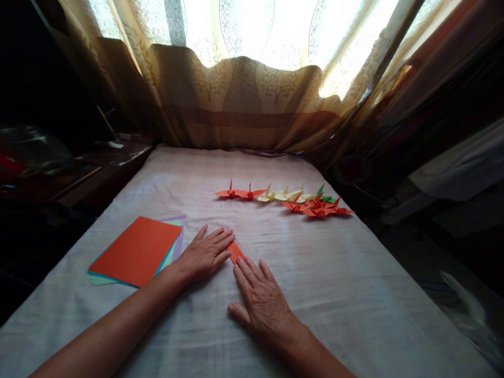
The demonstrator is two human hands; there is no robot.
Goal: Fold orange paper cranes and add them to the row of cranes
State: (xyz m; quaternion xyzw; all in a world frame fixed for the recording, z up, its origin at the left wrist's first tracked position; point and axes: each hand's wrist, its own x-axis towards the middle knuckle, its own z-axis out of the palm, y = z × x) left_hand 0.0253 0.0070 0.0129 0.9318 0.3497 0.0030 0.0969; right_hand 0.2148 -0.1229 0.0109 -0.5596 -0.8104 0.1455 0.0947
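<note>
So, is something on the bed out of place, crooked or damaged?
Nothing stands out. The paper cranes sit in a loose row, the coloured paper stack is only slightly fanned, and both hands, left hand and right hand, press the orange folded paper flat.

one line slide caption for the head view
Both hands, left and right, press a folded orange paper flat on the cloth-covered table, near paper cranes.

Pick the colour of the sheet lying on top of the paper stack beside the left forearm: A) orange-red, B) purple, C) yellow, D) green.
A: the top sheet of the paper stack is orange-red, with only thin teal, pale green and purple edges of other sheets showing beneath it, left of the left hand.
</note>
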